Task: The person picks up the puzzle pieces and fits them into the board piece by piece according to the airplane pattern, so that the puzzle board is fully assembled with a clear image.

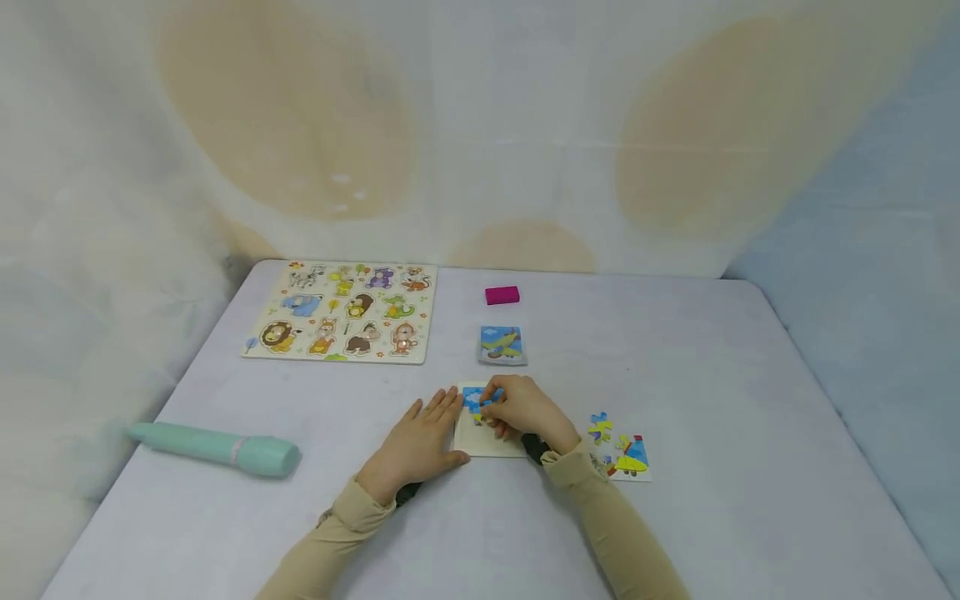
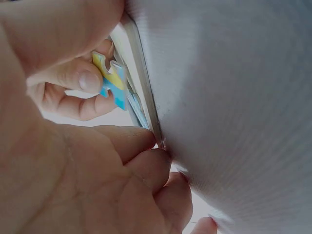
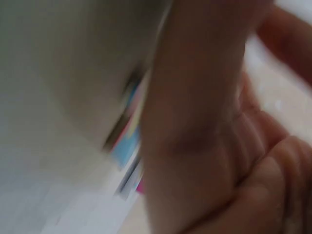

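My left hand [image 1: 418, 442] lies flat with straight fingers at the left edge of a small pale puzzle tray [image 1: 487, 443]. In the left wrist view, fingertips of this left hand [image 2: 92, 170] touch the tray's edge. My right hand [image 1: 527, 410] is over the tray's right part, and its thumb and fingers pinch a yellow-and-blue jigsaw piece [image 2: 116, 82]. Blue sky pieces [image 1: 472, 397] fill the tray's upper left, partly hidden by that hand. The right wrist view is blurred, mostly palm and fingers of the right hand [image 3: 204, 131].
Right of the right forearm lie loose jigsaw pieces [image 1: 632, 458]. Beyond the tray sits an airplane picture card [image 1: 501, 343], with a magenta block [image 1: 502, 295] behind it. An animal peg board [image 1: 422, 343] lies back left. A long mint-green tapered object [image 1: 202, 446] rests at left.
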A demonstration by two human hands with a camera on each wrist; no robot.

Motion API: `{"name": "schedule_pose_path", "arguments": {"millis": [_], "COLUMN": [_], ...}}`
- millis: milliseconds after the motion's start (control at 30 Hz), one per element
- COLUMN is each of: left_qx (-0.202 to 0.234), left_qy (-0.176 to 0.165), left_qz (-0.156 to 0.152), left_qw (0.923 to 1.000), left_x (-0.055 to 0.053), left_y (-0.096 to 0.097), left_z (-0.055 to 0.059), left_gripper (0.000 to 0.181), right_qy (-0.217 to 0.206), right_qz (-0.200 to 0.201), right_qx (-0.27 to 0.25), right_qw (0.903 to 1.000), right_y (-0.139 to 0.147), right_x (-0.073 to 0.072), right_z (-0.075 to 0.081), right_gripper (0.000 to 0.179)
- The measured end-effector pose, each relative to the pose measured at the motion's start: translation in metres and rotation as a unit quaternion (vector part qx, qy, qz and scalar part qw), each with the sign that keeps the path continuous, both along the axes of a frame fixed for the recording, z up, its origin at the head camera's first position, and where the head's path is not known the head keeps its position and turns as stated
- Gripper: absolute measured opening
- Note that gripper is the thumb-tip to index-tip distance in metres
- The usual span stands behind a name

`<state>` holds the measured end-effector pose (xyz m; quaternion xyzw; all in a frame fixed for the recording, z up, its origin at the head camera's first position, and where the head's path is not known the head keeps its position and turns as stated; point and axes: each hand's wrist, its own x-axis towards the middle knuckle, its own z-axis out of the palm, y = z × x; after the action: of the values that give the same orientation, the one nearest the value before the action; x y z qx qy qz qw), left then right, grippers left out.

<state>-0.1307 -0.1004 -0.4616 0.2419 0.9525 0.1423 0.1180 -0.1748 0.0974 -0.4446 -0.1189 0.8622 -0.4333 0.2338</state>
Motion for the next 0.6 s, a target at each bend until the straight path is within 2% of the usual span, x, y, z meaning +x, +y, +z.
{"name": "schedule_pose_path", "arguments": {"millis": [100,300,433,600], "left_qx": [-0.004,-0.004,-0.005,0.001], "left_qy": [0.002,0.003,0.003,0.01], "left_qz": [-0.003,-0.007,-0.006,-0.005], "left_qw": [1.0,1.0,1.0,0.9999], "left_x": [0.0,0.0,0.0,0.0], "left_y": [0.0,0.0,0.0,0.0], "left_z": [-0.001,-0.001,-0.002,-0.002], "left_gripper": [0.086,0.086,0.086,0.086], "right_qy": [-0.008,-0.002,0.016,0.045], "right_qz": [-0.01,0.004,-0.009,-0.027], "right_qx": [0.006,0.035,0.088,0.163], "right_qw": [0.9999,0.9994,0.9959,0.9851], "right_y": [-0.006,-0.016,-0.024,-0.03], "right_x": [0.0,-0.004,-0.004,-0.002], "right_z": [-0.001,-0.003,0.001,0.003], "right_gripper": [0.01,0.012,0.02,0.03]}}
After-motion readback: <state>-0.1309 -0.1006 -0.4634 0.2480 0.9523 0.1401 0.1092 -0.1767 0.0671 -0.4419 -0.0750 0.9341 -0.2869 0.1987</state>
